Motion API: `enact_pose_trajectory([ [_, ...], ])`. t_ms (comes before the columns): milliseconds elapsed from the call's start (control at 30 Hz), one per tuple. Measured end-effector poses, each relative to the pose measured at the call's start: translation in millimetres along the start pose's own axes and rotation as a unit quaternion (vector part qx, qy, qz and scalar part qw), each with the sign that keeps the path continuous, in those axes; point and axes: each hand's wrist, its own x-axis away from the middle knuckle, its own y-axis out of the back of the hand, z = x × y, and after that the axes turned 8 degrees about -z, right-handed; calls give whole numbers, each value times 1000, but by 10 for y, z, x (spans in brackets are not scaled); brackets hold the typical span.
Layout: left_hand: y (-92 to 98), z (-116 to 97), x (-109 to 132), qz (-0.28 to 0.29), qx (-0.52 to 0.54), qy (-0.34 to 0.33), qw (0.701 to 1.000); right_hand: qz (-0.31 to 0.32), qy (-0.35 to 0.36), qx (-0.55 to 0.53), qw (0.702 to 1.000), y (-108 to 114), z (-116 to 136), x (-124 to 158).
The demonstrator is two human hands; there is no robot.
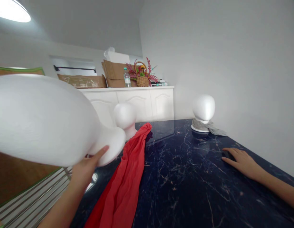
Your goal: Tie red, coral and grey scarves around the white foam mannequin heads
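My left hand (86, 169) is closed round the neck of a large white mannequin head (42, 118), which is tilted on its side at the left of the view. Just beyond its base, a second white mannequin head (125, 115) stands upright on the table. A long red scarf (127, 172) lies on the table beside these two, running toward me. My right hand (243, 161) rests on the dark marbled tabletop (180, 180) at the right, fingers stretched out, holding nothing. Farther back stands a third white mannequin head (204, 107) with a grey scarf (210, 126) round its neck.
White cabinets (137, 101) stand behind the table, bearing cardboard boxes (115, 74), a water bottle (127, 78) and a flower basket (142, 81). A grey wall (223, 57) borders the right side. A metal slatted rack (39, 193) is at lower left.
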Motion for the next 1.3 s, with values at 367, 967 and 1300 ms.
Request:
enact_pose_trajectory([
  [367, -707, -1135, 1384, 358, 292, 145, 875, 44, 1, -406, 913, 590, 2545, 444],
  [967, -1505, -1112, 1481, 378, 243, -153, 880, -63, -48, -496, 865, -79, 2002, -312],
  [1300, -1657, -842, 1331, 488, 301, -107, 812, -56, -109, -475, 872, -192, 1955, -171],
])
